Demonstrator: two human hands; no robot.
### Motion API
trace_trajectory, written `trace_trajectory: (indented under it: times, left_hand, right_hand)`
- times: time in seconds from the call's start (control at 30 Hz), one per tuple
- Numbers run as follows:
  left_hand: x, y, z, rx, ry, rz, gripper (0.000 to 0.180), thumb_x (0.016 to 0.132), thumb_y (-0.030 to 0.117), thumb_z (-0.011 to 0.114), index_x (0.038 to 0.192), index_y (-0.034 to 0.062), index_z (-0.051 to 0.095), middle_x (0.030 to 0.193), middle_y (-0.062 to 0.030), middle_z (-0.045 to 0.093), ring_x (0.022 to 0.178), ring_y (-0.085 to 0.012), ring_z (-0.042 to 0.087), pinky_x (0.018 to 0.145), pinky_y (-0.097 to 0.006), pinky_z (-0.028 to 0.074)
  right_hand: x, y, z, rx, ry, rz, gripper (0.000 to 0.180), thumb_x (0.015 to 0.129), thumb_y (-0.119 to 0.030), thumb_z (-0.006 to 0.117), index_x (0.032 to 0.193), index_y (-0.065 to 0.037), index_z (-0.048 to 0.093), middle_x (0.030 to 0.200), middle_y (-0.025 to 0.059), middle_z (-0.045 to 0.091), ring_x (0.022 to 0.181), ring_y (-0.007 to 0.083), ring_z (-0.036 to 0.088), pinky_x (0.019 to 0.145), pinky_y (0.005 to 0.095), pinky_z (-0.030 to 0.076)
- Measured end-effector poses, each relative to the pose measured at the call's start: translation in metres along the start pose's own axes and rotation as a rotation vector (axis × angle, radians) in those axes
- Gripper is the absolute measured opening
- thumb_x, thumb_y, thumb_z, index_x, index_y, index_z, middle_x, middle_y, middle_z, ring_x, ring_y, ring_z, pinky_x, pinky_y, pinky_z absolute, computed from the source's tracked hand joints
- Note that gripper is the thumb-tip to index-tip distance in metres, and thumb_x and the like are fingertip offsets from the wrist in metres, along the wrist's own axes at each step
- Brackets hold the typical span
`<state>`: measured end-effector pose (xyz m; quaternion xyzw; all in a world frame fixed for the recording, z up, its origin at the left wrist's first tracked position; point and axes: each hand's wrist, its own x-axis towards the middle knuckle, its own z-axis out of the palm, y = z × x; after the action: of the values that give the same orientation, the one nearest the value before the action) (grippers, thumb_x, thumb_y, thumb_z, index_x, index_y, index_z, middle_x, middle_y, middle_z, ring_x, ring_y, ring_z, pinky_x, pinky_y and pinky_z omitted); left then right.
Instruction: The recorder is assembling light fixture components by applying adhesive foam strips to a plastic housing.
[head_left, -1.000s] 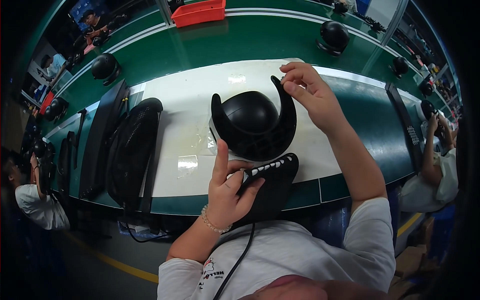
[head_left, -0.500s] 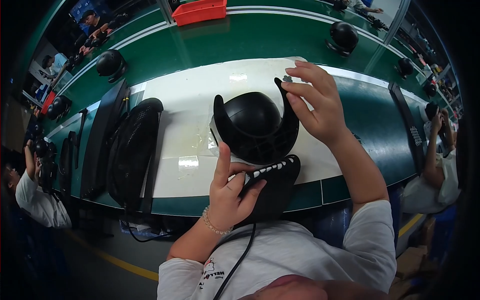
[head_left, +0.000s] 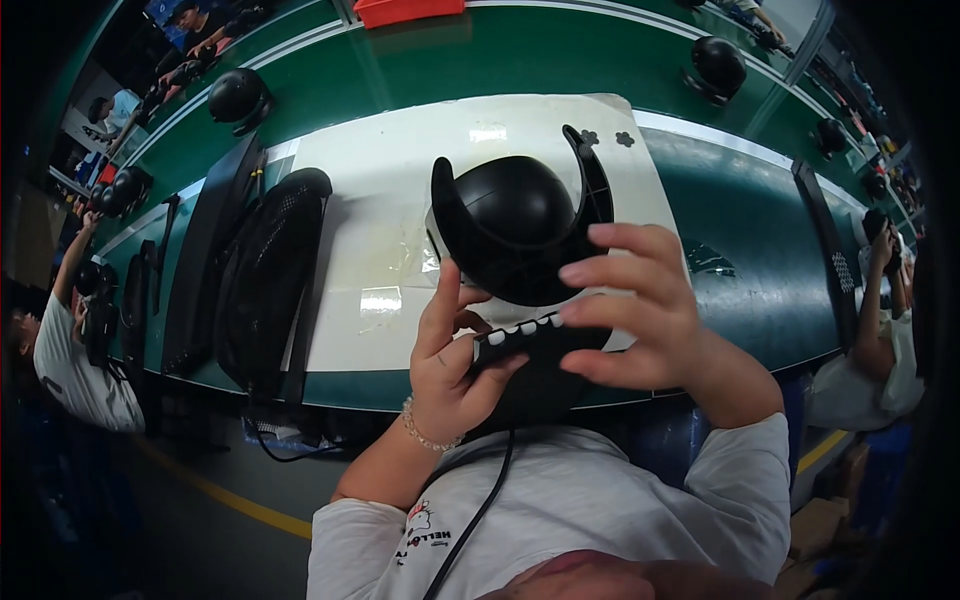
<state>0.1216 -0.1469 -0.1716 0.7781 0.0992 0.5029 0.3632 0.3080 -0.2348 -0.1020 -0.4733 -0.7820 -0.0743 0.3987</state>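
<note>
Right hand (head_left: 652,318) has drawn back (loosely splayed).

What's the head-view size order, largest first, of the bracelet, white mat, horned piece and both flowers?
1. White mat
2. Horned piece
3. Bracelet
4. Left flower, right flower: too alike to rank

Two hands (head_left: 450,375) (the wearer's own), one white-studded black piece (head_left: 540,353), one black crescent (head_left: 512,277); two flower-shaped pieces (head_left: 625,138)

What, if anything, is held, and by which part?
The left hand holds the white-spotted black piece by its left end; for the right hand, unclear.
</note>
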Motion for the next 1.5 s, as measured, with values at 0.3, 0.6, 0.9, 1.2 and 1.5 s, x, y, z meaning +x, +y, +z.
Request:
trace_trajectory:
  times: [0.3, 0.6, 0.9, 1.2, 1.5]
  left_hand:
    - [-0.004, -0.001, -0.003, 0.231, 0.022, 0.143, 0.024, 0.065, 0.017, 0.075, 0.075, 0.0014, 0.060, 0.134, -0.0220, 0.036, 0.103, -0.0303, 0.044, 0.069, -0.030, 0.044]
    - [-0.003, 0.000, -0.004, 0.266, 0.052, 0.112, 0.024, 0.063, 0.018, 0.076, 0.066, 0.0015, 0.058, 0.133, -0.0246, 0.036, 0.102, -0.0312, 0.043, 0.068, -0.030, 0.041]
    - [0.000, 0.004, -0.002, 0.366, 0.022, 0.065, 0.025, 0.064, 0.019, 0.075, 0.063, 0.0011, 0.057, 0.134, -0.0242, 0.034, 0.108, -0.0337, 0.040, 0.078, -0.033, 0.039]
    - [0.001, 0.005, 0.001, 0.458, 0.025, 0.053, 0.030, 0.065, 0.018, 0.075, 0.059, -0.0011, 0.052, 0.134, -0.0227, 0.035, 0.113, -0.0353, 0.037, 0.092, -0.036, 0.031]
    - [0.003, 0.007, 0.003, 0.505, 0.017, 0.045, 0.032, 0.064, 0.016, 0.075, 0.061, -0.0030, 0.049, 0.132, -0.0231, 0.038, 0.112, -0.0352, 0.037, 0.091, -0.039, 0.031]
  right_hand:
    - [-0.001, -0.008, 0.013, 0.021, -0.026, 0.065, 0.018, 0.066, -0.019, 0.070, 0.082, -0.013, 0.063, 0.105, -0.0020, 0.058, 0.110, 0.0213, 0.047, 0.085, 0.0368, 0.030]
    - [-0.008, -0.007, 0.011, -0.130, 0.073, -0.082, 0.013, 0.065, -0.015, 0.070, 0.076, -0.013, 0.062, 0.098, -0.0019, 0.060, 0.105, 0.0222, 0.049, 0.088, 0.0377, 0.031]
    - [-0.003, 0.030, -0.006, 0.233, 0.057, 0.484, 0.007, 0.080, -0.014, 0.061, 0.082, -0.008, 0.059, 0.119, 0.0067, 0.047, 0.123, 0.0278, 0.032, 0.100, 0.0386, 0.025]
    - [-0.001, 0.033, -0.005, -0.011, 0.085, 0.382, 0.006, 0.078, -0.016, 0.063, 0.081, -0.010, 0.062, 0.113, 0.0030, 0.055, 0.119, 0.0262, 0.039, 0.097, 0.0385, 0.027]
    - [-0.010, 0.027, -0.007, -0.528, 0.124, 0.070, 0.010, 0.068, -0.014, 0.065, 0.078, -0.013, 0.065, 0.102, -0.0023, 0.061, 0.109, 0.0214, 0.048, 0.092, 0.0364, 0.029]
